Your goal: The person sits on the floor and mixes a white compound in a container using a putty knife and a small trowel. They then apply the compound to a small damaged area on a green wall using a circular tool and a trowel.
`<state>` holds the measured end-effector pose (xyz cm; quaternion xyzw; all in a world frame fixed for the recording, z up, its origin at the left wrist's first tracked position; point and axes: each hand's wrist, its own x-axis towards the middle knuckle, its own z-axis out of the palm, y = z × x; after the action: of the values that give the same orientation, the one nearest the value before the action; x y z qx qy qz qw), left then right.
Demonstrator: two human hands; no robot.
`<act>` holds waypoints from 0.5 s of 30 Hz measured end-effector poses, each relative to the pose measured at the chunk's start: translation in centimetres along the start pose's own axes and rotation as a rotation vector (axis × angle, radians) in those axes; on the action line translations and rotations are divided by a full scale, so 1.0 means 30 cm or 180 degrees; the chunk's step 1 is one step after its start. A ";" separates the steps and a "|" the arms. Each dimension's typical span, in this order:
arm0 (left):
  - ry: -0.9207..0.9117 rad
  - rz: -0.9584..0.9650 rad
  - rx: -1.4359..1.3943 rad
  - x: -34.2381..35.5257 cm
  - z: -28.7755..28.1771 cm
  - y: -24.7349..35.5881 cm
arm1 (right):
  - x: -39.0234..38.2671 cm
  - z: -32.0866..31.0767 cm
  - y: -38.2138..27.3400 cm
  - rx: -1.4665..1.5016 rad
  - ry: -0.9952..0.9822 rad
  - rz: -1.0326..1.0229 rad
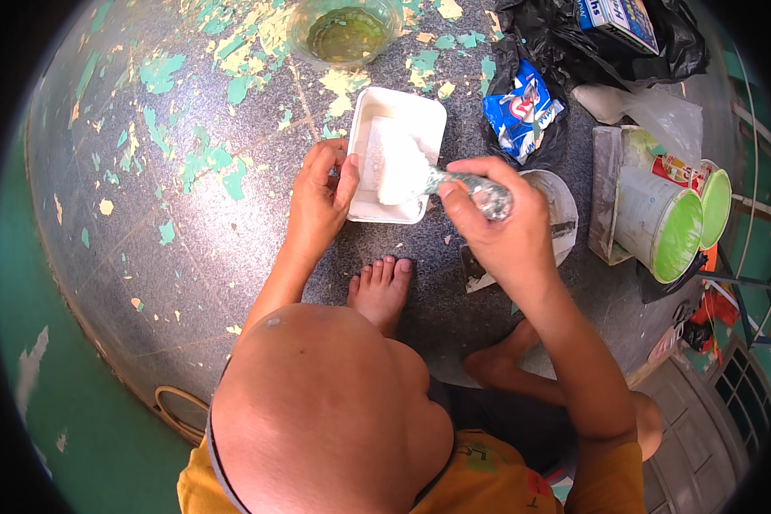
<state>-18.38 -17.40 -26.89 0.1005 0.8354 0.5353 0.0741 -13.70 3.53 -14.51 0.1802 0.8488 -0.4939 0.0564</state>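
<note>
A white rectangular plastic tray [360,193] is held at its left rim by my left hand [321,193], with the thumb inside the edge. My right hand [514,223] is wrapped around the paint-speckled handle of a putty knife [493,199]. Its front end reaches over the tray's right side and carries a thick white mass [400,171], which looks like powder or paste. Glare and this white mass hide the blade. Partly behind my right hand stands a white rounded container [561,193] with smeared walls.
A clear bowl of yellowish liquid [344,36] stands beyond the tray. Green and cream paint flakes [206,163] litter the grey tiled floor [240,214]. To the right are an opened blue packet [522,111], black plastic bags [531,26] and tipped-over buckets with green insides [678,236].
</note>
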 end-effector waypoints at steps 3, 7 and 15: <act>0.0002 -0.0042 -0.0096 -0.001 0.006 0.001 | -0.008 0.012 0.018 -0.0166 0.0009 -0.0159; 0.0016 -0.0102 -0.0173 -0.005 0.005 -0.007 | 0.008 -0.008 0.019 -0.0190 0.0144 -0.0164; -0.0005 -0.0110 -0.0124 -0.005 0.006 -0.006 | 0.011 -0.016 0.001 -0.0359 0.0116 -0.0231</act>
<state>-18.19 -17.34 -27.12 0.0850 0.8263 0.5501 0.0860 -13.96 4.05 -14.38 0.1548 0.8821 -0.4436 0.0331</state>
